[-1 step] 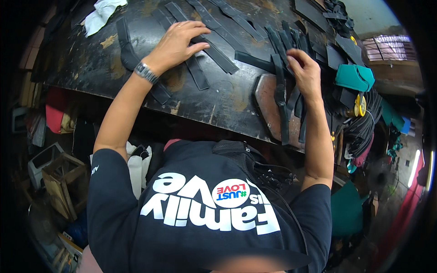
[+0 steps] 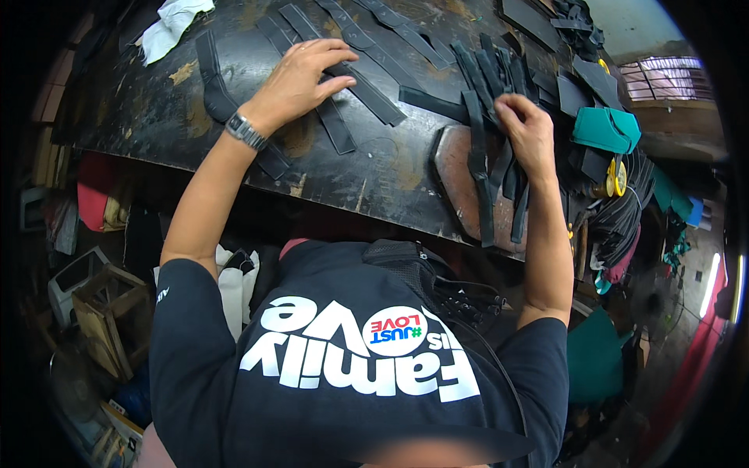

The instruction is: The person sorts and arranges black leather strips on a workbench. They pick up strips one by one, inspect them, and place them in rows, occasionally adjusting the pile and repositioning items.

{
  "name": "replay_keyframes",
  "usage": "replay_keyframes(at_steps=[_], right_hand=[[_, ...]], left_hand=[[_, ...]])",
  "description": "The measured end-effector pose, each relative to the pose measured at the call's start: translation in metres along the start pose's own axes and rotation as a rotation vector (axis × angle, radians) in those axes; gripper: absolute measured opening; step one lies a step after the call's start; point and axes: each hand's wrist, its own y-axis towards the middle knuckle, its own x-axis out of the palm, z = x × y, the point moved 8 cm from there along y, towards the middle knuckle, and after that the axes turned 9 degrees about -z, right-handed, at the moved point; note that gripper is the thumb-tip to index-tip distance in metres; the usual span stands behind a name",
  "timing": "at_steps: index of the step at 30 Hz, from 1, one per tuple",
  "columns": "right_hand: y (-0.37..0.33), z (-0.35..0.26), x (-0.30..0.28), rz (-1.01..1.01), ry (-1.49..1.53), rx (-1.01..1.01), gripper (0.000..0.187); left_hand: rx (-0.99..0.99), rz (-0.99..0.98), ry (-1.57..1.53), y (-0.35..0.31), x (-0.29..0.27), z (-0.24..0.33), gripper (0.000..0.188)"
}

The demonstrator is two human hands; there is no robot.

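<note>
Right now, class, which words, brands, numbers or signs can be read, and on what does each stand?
Wording is not copied here.
Black shirt: large white lettering, legible, upside down.
Round white emblem on it: coloured lettering, legible.
Left sleeve: small white marks, too small to read.

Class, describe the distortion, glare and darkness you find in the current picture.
Head view: the table bows along its near edge, corners black; head view: a strip light glares white; head view: pale sheen on the table between left hand and right hand.

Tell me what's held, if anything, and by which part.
The left hand lies open over a black strip, gripping nothing; whether the right hand pinches a strap can't be told.
</note>
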Motion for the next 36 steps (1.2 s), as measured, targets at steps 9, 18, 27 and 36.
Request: replay_keyframes(at_steps=[9, 18, 27, 36], right_hand=[[-0.083, -0.023, 0.031, -0.196, -0.632, -0.083, 0.023], [-0.087, -0.064, 0.014, -0.077, -0.908, -0.238, 0.012], [-0.077, -0.094, -0.02, 0.483, -0.241, -0.518, 0.061], [-0.045, -0.011, 0.084, -0.213, 0.954, -0.003, 0.011]], left_hand=[[0.237, -0.126, -0.447, 0.0, 0.021, 0.12, 0.032], [0.183, -0.062, -0.497, 0.041, 0.072, 0.182, 0.045], [-0.461, -0.091, -2.032, 0.036, 0.112, 0.136, 0.027], [-0.534, 0.1, -2.011, 0.008, 0.107, 0.1, 0.027]])
